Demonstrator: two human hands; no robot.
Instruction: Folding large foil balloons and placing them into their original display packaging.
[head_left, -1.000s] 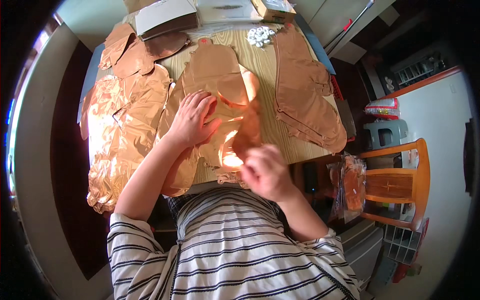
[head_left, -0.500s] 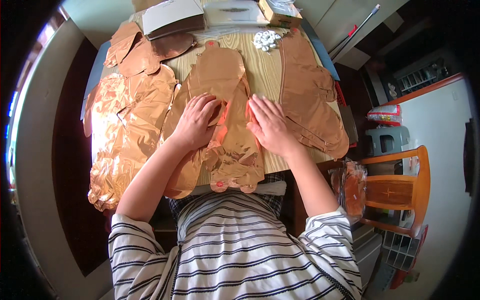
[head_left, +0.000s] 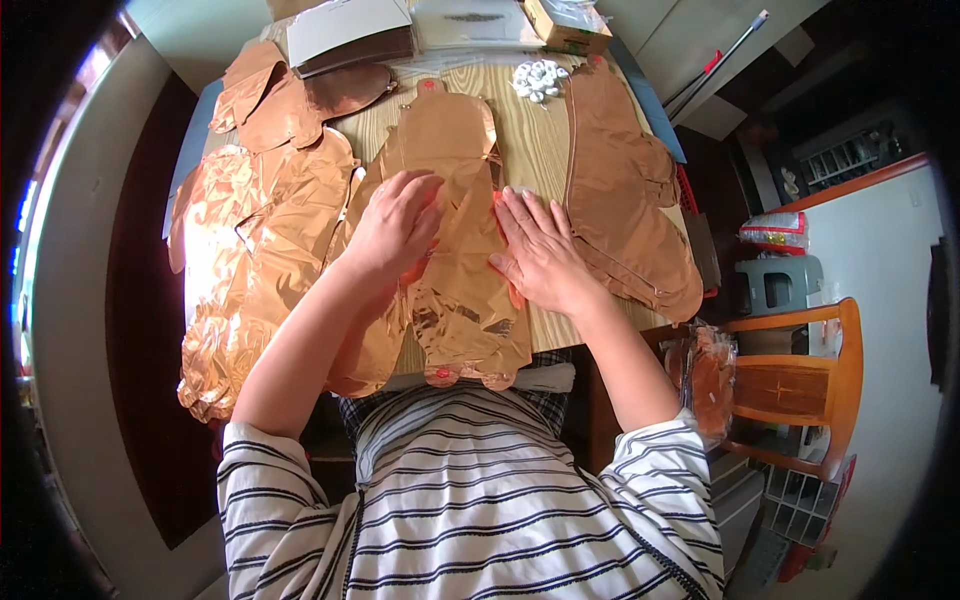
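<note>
A flat copper-coloured foil balloon (head_left: 455, 235), folded lengthwise, lies in front of me, with its lower end at the near table edge. My left hand (head_left: 398, 225) hovers over its left side, fingers loosely bent and apart, the thumb partly hidden; I see nothing held. Flat against the right edge rests my right hand (head_left: 545, 245), its fingers stretched out. More copper foil (head_left: 365, 350) shows beneath my left forearm. To the left is a crinkled, shiny copper foil balloon (head_left: 260, 240). A smoother flat foil balloon (head_left: 620, 190) lies at the right.
Small white rolls (head_left: 538, 80) are heaped behind the balloons. Along the far edge stand a white-topped box (head_left: 350, 35), a clear plastic container (head_left: 475, 25) and a cardboard box (head_left: 568, 28). More foil pieces (head_left: 275, 110) lie far left. A wooden chair (head_left: 785, 385) stands at right.
My left hand has lifted off the foil, and the raised flap beside it now lies flatter. My right hand stays at the right edge, its fingers flatter.
</note>
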